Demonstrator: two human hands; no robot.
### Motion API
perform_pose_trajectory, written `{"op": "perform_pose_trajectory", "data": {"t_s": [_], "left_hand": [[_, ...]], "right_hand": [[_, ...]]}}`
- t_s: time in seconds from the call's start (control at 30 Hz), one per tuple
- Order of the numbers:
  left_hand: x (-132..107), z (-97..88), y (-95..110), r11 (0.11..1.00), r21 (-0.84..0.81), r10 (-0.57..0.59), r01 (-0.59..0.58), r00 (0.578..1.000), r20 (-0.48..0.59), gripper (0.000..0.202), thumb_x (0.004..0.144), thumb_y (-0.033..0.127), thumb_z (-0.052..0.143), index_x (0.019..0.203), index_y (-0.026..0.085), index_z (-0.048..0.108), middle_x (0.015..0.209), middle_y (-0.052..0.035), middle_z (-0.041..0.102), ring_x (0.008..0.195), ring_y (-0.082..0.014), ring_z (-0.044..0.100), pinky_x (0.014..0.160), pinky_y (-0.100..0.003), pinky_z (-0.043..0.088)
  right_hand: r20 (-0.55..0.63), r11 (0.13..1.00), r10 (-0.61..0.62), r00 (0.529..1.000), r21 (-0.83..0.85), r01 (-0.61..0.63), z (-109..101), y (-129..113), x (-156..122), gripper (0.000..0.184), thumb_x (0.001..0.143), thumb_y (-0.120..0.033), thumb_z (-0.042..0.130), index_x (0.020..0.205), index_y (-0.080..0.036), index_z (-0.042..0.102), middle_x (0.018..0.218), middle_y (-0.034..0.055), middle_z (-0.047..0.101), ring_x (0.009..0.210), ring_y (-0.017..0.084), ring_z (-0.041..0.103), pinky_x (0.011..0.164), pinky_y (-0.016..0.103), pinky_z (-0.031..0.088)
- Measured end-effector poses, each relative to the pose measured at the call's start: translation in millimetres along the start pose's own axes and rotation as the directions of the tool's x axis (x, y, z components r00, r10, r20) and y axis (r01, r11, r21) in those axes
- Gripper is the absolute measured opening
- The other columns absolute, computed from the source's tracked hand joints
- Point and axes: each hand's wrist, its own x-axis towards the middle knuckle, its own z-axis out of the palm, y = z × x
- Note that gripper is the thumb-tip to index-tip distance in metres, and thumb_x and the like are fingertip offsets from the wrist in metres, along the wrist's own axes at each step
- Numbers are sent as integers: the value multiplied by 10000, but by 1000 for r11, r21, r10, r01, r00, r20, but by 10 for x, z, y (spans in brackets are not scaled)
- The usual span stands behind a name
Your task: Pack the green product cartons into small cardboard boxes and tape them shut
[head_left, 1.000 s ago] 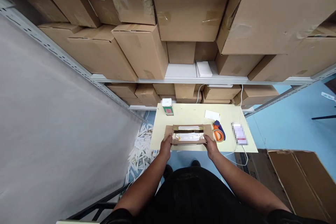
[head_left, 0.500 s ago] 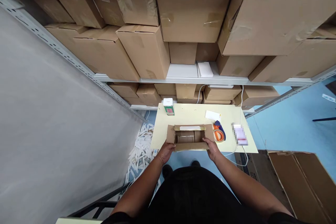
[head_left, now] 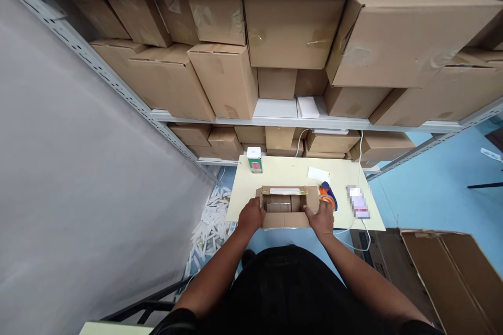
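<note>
Cream table (head_left: 283, 171) below carton-laden shelves (head_left: 236, 118), left grip (head_left: 251, 215) and right grip (head_left: 324, 218) closed on a small box (head_left: 285, 219)

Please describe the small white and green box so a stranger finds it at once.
Look at the pale yellow table below the shelves of brown cardboard boxes. At its far left corner stands a small upright box. Only it is white on top with a green front.
</note>
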Motion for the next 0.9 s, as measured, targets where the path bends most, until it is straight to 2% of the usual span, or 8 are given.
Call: {"op": "perform_pose_trajectory", "data": {"t_s": [0.1,0.23,0.33,0.43,0.5,0.6,0.73,0.9], "left_hand": [[129,102,104,994,0,-106,106,993,43,336,824,281,662,1140,172,627,1150,-184,685,1108,-342,642,954,-411,447],[193,196,202,988,4,-155,155,988,25,254,812,222,643,1057,157,631,1077,-200,710,1059,-350,668,905,-403,461],[85,197,276,981,-20,-192,192,981,-8,324,799,199,634,1122,169,622,1085,-178,722,1057,-332,674,904,-381,459],[-144,183,358,974,-80,-215,210,975,-54,559,797,217,638,1346,192,536,1040,-136,743,1023,-326,686,910,-380,454],[-332,181,411,972,-124,-211,199,974,-87,687,800,224,641,1460,214,450,999,-110,750,995,-332,692,919,-390,450],[-623,184,465,970,-168,-202,178,970,-134,717,806,219,643,1493,237,438,1058,-115,743,1027,-342,681,959,-402,439],[-1011,154,441,974,-171,-180,146,963,-201,723,826,205,600,1525,255,425,1242,-136,683,1108,-338,649,999,-408,437],[-1535,54,264,963,-222,-216,155,935,-281,881,759,155,610,1587,263,331,1355,-134,600,1107,-311,637,1000,-373,448]], "right_hand": [[126,983,-61,990,-167,82,-98,-16,110,701,819,-656,614,1267,-118,604,1274,253,601,1271,426,504,1046,532,399],[141,986,-80,987,-135,99,-157,36,295,877,794,-686,619,1422,-86,506,1444,278,497,1342,462,435,1071,569,353],[229,988,-83,970,-106,110,-176,99,407,884,815,-687,580,1443,-73,483,1494,285,463,1337,465,449,1058,583,359],[370,982,-90,925,-123,145,-197,116,476,733,882,-626,505,1373,-83,546,1444,287,520,1290,454,511,1014,587,390],[489,976,-92,868,-127,175,-200,89,504,576,905,-567,501,1228,-112,642,1311,265,630,1206,417,590,982,544,424],[608,969,-112,786,-109,223,-173,-7,524,414,906,-512,528,984,-152,717,1064,222,733,1066,366,671,918,466,465],[629,945,-194,753,-86,315,-125,-200,445,344,898,-421,541,928,-137,733,1022,237,742,1032,368,682,884,440,466],[643,896,-310,700,-49,442,-135,-465,80,252,848,-338,606,954,-156,745,1018,201,756,1008,338,682,867,396,455]]}}
